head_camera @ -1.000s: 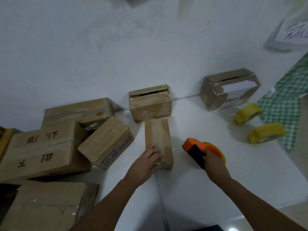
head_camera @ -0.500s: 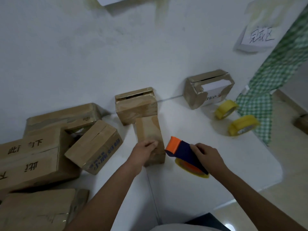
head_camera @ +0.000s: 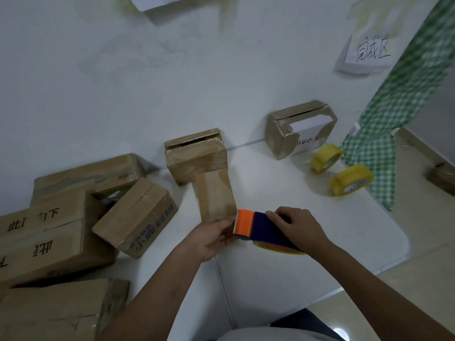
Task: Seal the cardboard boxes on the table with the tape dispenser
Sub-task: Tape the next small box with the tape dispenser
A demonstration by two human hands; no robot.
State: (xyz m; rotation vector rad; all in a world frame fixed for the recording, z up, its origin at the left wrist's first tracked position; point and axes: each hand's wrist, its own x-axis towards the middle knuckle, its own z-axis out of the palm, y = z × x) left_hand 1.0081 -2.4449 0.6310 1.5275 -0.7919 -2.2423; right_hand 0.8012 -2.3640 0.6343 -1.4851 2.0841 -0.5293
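The right hand (head_camera: 299,228) is gripping the tape dispenser (head_camera: 261,230), fingers curled over its dark blue body, with the orange toothed end pointing left and the yellow tape roll showing under it. The left hand (head_camera: 211,238) is meeting that orange end with its fingertips; whether it is pinching loose tape or only touching there cannot be told. Both hands are working at the near end of a small narrow box (head_camera: 215,195), which is lying lengthwise on the white table (head_camera: 283,274).

Its far end is butting against a taller box (head_camera: 197,157) standing at the wall. To the left, a tilted box with blue print (head_camera: 136,217) is lying just beside it, leaning into a crowd of bigger boxes (head_camera: 41,237) that is filling the table's left side. Another box with a cut-out front (head_camera: 299,129) is sitting against the wall to the right, and two yellow tape rolls (head_camera: 350,179) are resting near it, by a green checked cloth (head_camera: 376,158) hanging at the far right edge.

Bare tabletop is lying to the right of the dispenser, reaching to the rounded corner and near edge.
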